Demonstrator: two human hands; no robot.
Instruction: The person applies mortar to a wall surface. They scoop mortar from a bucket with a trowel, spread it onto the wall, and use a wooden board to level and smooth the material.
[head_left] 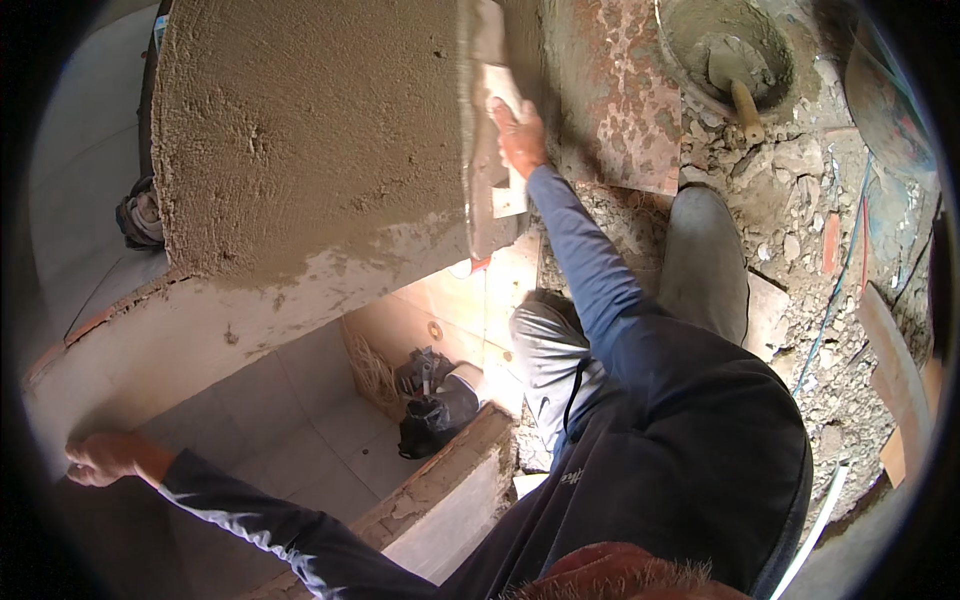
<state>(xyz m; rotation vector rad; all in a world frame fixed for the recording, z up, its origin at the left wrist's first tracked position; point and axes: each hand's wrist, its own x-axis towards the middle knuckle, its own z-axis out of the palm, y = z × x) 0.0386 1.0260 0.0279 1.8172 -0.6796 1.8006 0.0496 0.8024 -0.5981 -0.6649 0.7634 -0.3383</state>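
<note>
My right hand (520, 137) is closed round a long, pale, mortar-smeared straightedge (508, 203). It lies along the right edge of a slab (310, 130) coated in rough grey-brown mortar. My arm reaches out to it from the lower right. Far to the lower left, my left hand (105, 459) has its fingers curled at the edge of a pale ledge (230, 330), which runs below the mortared face. Shadow dims the fingertips there, and I see no tool in that hand.
A round bucket (690, 85) of mortar at upper right holds a trowel with a wooden handle (746, 112). A mortar-stained board (625, 110) lies beside it. Rubble (800, 170) covers the ground at right. Below the ledge, a black bag (445, 410) sits on tiled floor.
</note>
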